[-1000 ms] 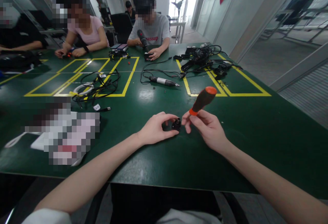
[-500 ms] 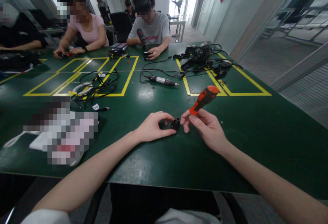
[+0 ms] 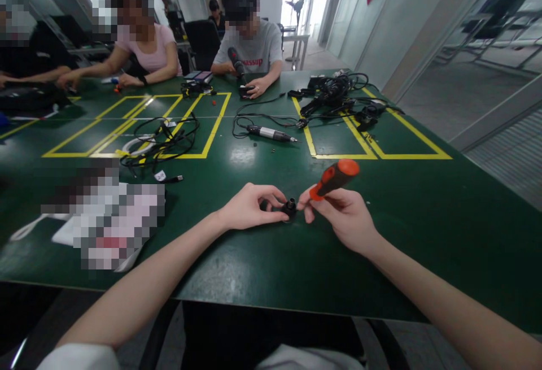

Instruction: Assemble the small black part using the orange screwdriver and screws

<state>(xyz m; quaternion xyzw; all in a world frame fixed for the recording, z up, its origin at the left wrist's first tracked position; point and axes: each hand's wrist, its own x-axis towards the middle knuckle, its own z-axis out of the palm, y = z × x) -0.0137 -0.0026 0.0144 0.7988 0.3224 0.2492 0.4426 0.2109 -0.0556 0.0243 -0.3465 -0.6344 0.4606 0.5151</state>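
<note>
A small black part with a short metal-rimmed tube (image 3: 290,207) stands on the green table (image 3: 237,268). My left hand (image 3: 254,206) grips its left side between thumb and fingers. Just to the right, my right hand (image 3: 345,217) is closed round the lower end of a screwdriver (image 3: 336,178) with a red and black handle. The handle leans up and to the right; its shaft is hidden by my fingers. The fingertips of my right hand are close to the black part, and I cannot tell whether they touch it.
Beyond my hands lies a corded electric screwdriver (image 3: 271,133). Tangled black cables (image 3: 167,138) rest at left and a bigger cable heap (image 3: 334,96) at back right. A blurred pink and white packet (image 3: 127,217) is near my left forearm. Co-workers (image 3: 249,48) sit across the table.
The screwdriver handle has tipped lower, toward me, in my right hand. My left hand stays on the black part. At the far left, a co-worker's arm has stretched out sideways.
</note>
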